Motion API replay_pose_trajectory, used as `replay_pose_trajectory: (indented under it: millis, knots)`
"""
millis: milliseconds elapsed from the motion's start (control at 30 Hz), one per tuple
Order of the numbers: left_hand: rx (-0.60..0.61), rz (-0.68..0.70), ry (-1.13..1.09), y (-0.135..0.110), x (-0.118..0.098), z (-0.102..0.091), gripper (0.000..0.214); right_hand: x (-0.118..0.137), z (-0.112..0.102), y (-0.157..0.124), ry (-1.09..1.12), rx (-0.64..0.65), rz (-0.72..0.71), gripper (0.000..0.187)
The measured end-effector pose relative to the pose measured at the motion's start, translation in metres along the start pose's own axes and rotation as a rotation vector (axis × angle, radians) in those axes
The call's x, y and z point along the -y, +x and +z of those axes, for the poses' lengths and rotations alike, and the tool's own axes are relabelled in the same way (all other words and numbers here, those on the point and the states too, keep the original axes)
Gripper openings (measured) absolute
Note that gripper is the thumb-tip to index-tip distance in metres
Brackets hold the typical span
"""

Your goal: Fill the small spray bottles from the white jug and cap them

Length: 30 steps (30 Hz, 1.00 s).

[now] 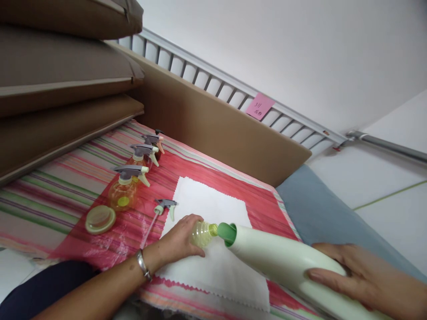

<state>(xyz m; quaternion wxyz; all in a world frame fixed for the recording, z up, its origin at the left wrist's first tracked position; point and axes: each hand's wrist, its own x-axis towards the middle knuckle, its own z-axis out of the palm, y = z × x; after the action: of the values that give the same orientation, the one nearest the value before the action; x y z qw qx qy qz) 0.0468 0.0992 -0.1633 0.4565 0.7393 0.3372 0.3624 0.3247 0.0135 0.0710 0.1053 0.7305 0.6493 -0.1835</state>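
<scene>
White cloth (213,202); left hand (183,238) grips bottle (202,234), right hand (360,275) clasps tilted jug (276,253); contents unclear.

The scene was found to be brightly and softly lit; the direction of the source could not be established. A smooth, pale gradation was recorded across the wall (283,49). Deeper shade was noted on the undersides of the stacked cushions (63,62) and at the left end of the board (207,120). Patchy glare was observed on the red plastic sheet (113,244), and a glint was returned by the bracelet (143,265). The white cloth (213,206) was rendered bright, with little surface texture recorded. The right hand (363,276) was smeared by blur, whereas the left hand (182,238) was shown more sharply. Wide-angle stretching was detected towards the edges.
</scene>
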Motion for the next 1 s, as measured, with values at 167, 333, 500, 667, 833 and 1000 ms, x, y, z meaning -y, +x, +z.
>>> replay_pose_trajectory:
  millis: [167, 333, 500, 667, 833, 1000]
  knots:
    - [-0.003, 0.01, -0.004, 0.0006, 0.0035, 0.0012, 0.074, -0.0022, -0.0016, 0.0014, 0.03, 0.153, -0.004, 0.035]
    - [0.003, 0.004, -0.013, 0.0002, 0.0001, -0.0005, 0.073, -0.0049, -0.002, 0.0016, 0.052, 0.157, -0.014, 0.03]
    - [0.005, 0.0, -0.007, 0.0003, -0.0008, -0.0002, 0.073, -0.0031, -0.0023, 0.0019, 0.052, 0.153, -0.025, 0.032]
    - [0.004, 0.007, -0.009, 0.0006, 0.0001, -0.0002, 0.073, -0.0013, -0.0027, 0.0023, 0.063, 0.16, -0.008, 0.031]
    - [0.0, 0.013, -0.002, 0.0004, 0.0014, 0.0001, 0.074, -0.001, -0.0038, 0.001, 0.07, 0.161, -0.018, 0.03]
    - [0.001, 0.012, 0.006, 0.0008, 0.0012, 0.0005, 0.073, -0.0007, -0.0036, 0.0014, 0.064, 0.142, -0.017, 0.032]
